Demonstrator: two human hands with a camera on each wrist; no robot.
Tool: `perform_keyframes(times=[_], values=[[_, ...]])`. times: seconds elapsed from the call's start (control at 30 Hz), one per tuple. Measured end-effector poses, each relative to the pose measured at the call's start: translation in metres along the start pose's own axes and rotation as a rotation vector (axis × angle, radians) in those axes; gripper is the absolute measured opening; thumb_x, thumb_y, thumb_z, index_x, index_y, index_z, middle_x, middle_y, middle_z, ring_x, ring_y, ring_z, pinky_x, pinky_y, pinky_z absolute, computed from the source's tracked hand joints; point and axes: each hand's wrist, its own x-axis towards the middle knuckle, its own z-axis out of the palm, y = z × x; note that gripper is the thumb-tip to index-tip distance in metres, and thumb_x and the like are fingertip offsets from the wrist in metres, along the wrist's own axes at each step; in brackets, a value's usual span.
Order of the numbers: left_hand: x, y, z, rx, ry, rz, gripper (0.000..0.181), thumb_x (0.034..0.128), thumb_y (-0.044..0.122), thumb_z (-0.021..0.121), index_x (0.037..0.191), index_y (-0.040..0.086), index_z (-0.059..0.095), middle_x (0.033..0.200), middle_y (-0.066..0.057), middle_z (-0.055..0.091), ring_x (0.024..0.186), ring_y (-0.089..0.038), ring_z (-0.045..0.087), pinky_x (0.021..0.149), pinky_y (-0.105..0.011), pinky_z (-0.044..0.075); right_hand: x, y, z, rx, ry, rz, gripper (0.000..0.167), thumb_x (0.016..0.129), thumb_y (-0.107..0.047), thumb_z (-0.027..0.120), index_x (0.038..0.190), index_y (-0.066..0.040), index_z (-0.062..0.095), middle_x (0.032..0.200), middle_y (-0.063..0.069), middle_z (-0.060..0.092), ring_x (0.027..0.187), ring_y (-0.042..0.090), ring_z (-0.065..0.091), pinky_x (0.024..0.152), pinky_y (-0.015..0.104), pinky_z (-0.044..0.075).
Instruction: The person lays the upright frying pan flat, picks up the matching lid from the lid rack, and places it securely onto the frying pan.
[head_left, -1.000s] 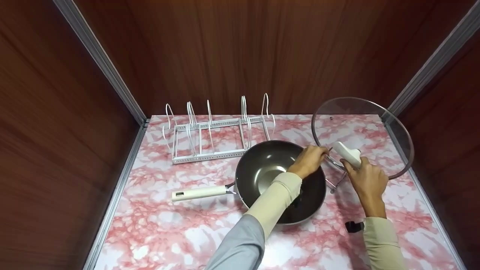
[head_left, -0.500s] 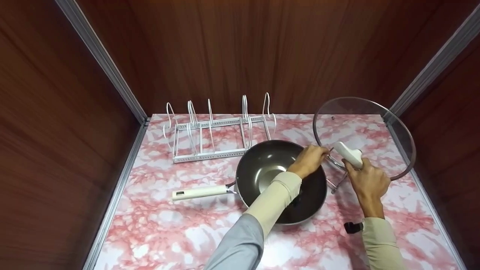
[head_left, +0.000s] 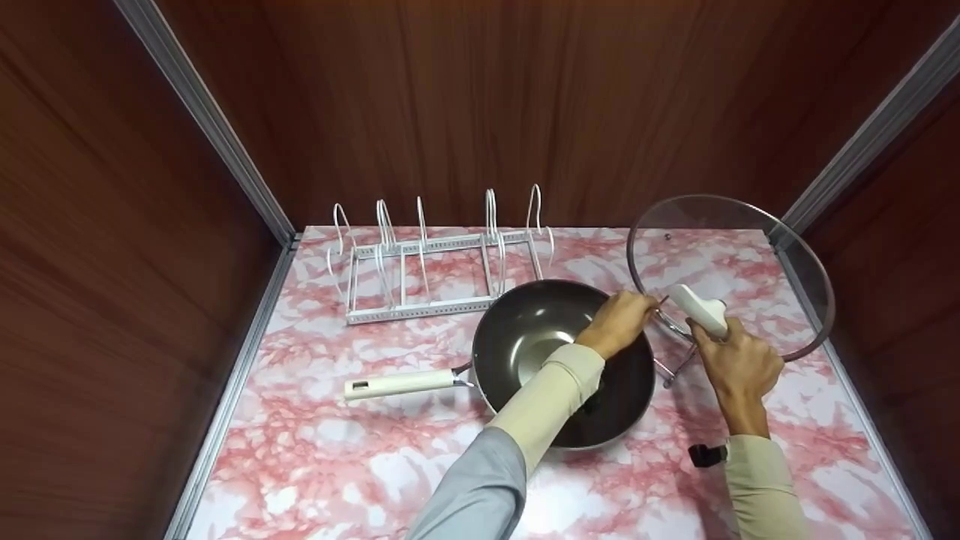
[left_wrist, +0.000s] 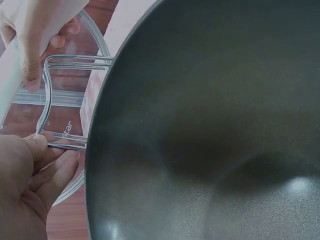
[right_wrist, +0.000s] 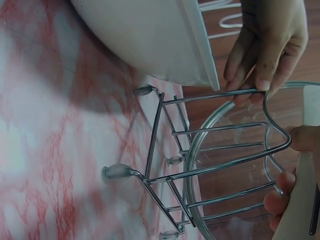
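My left hand (head_left: 619, 322) reaches across a dark wok (head_left: 536, 352) and pinches the top wire of a chrome lid stand (right_wrist: 220, 167) between thumb and fingers. With my right hand (head_left: 736, 364) I grip the cream handle (head_left: 697, 307) of a large glass lid (head_left: 739, 217). The lid is tilted upright, its rim within the wires of the stand in the right wrist view. Fingers of the right hand come close to the stand's curved wire; whether they touch it I cannot tell. In the left wrist view, the wok hides the stand's lower part.
A white wire rack (head_left: 420, 307) with upright loops stands behind the wok, to the left. The wok's cream handle (head_left: 401, 385) points left over the red-and-white marbled tabletop (head_left: 337, 465). Brown wood-grain panels (head_left: 450, 97) close in the back and sides.
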Motion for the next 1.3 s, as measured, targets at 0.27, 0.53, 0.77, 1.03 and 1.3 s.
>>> perform_keyframes(times=[0.27, 0.53, 0.77, 1.03, 1.3], values=[[0.001, -0.001, 0.001, 0.014, -0.002, -0.001, 0.022, 0.1093, 0.024, 0.06, 0.11, 0.019, 0.081, 0.102, 0.004, 0.081, 0.098, -0.011, 0.076, 0.088, -0.021, 0.06, 0.001, -0.001, 0.0, 0.011, 0.006, -0.003, 0.045, 0.085, -0.04, 0.086, 0.087, 0.001, 0.068, 0.056, 0.029, 0.058, 0.048, 0.055, 0.054, 0.044, 0.064, 0.037], [0.0, -0.001, 0.002, 0.018, -0.006, -0.005, 0.021, 0.109, 0.023, 0.061, 0.108, 0.018, 0.081, 0.103, 0.003, 0.081, 0.098, -0.013, 0.077, 0.087, -0.022, 0.06, 0.001, -0.003, -0.002, 0.012, 0.017, 0.009, 0.046, 0.085, -0.041, 0.085, 0.088, 0.001, 0.069, 0.057, 0.03, 0.058, 0.047, 0.055, 0.054, 0.043, 0.063, 0.036], [0.001, -0.002, 0.002, 0.033, -0.001, 0.008, 0.022, 0.11, 0.023, 0.059, 0.112, 0.02, 0.08, 0.112, 0.002, 0.08, 0.107, -0.013, 0.075, 0.093, -0.022, 0.06, 0.006, -0.007, -0.008, -0.003, 0.022, 0.007, 0.047, 0.087, -0.044, 0.082, 0.088, 0.002, 0.07, 0.056, 0.028, 0.058, 0.045, 0.052, 0.053, 0.042, 0.061, 0.036], [0.0, -0.002, 0.002, 0.067, 0.0, 0.024, 0.019, 0.109, 0.021, 0.061, 0.109, 0.019, 0.08, 0.106, 0.004, 0.079, 0.102, -0.011, 0.076, 0.089, -0.021, 0.06, 0.01, -0.008, -0.016, 0.004, 0.026, 0.008, 0.047, 0.085, -0.042, 0.084, 0.092, 0.003, 0.071, 0.059, 0.031, 0.06, 0.048, 0.055, 0.055, 0.042, 0.062, 0.035], [0.0, -0.002, 0.002, 0.06, 0.0, 0.026, 0.02, 0.1093, 0.02, 0.059, 0.107, 0.018, 0.079, 0.099, 0.005, 0.079, 0.096, -0.011, 0.076, 0.087, -0.023, 0.06, 0.015, -0.011, -0.022, -0.007, 0.059, 0.017, 0.051, 0.084, -0.046, 0.085, 0.088, 0.001, 0.068, 0.058, 0.03, 0.059, 0.05, 0.059, 0.055, 0.044, 0.066, 0.037]])
